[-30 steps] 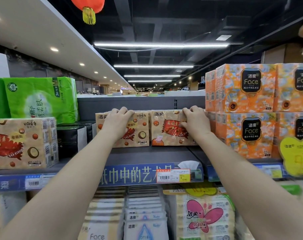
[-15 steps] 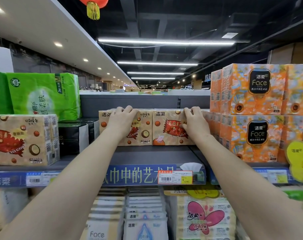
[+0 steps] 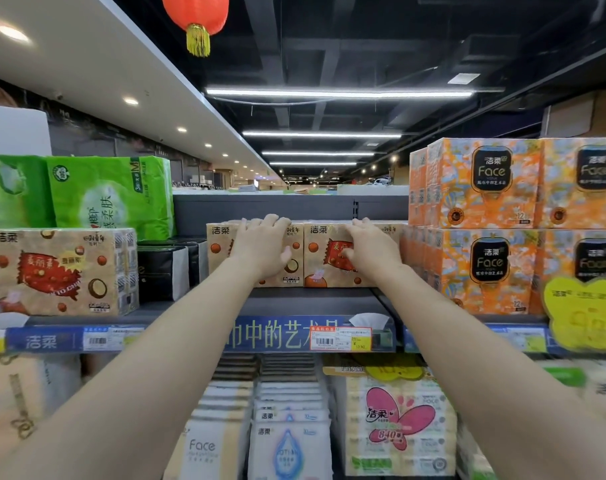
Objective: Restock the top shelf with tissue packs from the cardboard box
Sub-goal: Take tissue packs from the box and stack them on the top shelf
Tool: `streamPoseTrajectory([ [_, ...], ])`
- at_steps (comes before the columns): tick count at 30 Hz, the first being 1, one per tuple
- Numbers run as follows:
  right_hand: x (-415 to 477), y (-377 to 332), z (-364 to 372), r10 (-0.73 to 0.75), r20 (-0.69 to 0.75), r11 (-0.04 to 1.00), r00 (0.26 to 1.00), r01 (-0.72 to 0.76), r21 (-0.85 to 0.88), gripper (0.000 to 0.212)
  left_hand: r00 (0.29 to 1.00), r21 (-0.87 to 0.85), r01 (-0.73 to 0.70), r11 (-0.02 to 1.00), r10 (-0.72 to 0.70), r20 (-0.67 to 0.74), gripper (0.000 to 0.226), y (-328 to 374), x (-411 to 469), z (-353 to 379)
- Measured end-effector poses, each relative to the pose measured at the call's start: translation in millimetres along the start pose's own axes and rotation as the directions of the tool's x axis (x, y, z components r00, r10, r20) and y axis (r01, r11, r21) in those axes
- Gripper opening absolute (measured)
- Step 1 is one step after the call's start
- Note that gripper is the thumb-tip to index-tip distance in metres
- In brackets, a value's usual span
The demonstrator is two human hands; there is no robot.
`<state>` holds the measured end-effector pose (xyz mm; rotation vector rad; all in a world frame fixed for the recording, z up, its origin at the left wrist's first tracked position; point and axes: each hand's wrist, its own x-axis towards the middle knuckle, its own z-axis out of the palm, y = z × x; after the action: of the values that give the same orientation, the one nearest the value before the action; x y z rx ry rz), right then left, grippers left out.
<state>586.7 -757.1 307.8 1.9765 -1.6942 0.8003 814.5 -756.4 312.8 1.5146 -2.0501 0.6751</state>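
Two tan tissue packs with red wrappers printed on them stand side by side deep on the top shelf (image 3: 312, 301). My left hand (image 3: 261, 247) lies on the front of the left pack (image 3: 218, 251), its fingers hooked over the top edge. On the right pack (image 3: 320, 258), my right hand (image 3: 371, 251) sits the same way. Both arms reach up and forward from below. A matching tan pack (image 3: 62, 271) stands at the shelf's front left. No cardboard box is in view.
Orange Face packs (image 3: 474, 226) are stacked two high right beside the right pack. Black boxes (image 3: 163, 271) and green packs (image 3: 111, 195) stand to the left. A price tag (image 3: 339, 337) hangs on the shelf edge. More tissue packs (image 3: 287, 427) fill the shelf below.
The view has tilted up a little. Both hands stay on the two tan packs, which sit slightly deeper on the shelf than before.
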Motion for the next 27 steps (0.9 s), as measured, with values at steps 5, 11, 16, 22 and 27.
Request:
streamPoseTrajectory([
  [5,-23,-19,-4,-0.051,0.083,0.998,0.995,0.047,0.046,0.054,1.0,-0.06,0.022,0.998,-0.023,-0.015,0.056,24,-24,-10],
  [11,-61,-30,-20,-0.08,0.059,0.993,0.995,0.075,0.086,0.052,0.997,-0.028,0.063,0.998,-0.062,0.038,0.06,42,-63,-32],
  [16,-117,-34,-50,-0.057,0.089,0.997,0.994,0.052,0.06,0.04,0.998,-0.02,0.016,1.0,-0.015,0.056,0.059,67,-115,-58],
  [22,-220,-33,-87,-0.011,0.184,0.997,0.983,0.025,-0.074,0.049,0.993,-0.021,-0.057,0.998,0.059,0.106,0.06,97,-199,-81],
  [27,-334,-26,-95,0.092,0.31,0.994,0.946,-0.07,-0.079,0.043,0.964,-0.099,-0.087,0.991,0.109,0.242,0.058,133,-291,-74],
])
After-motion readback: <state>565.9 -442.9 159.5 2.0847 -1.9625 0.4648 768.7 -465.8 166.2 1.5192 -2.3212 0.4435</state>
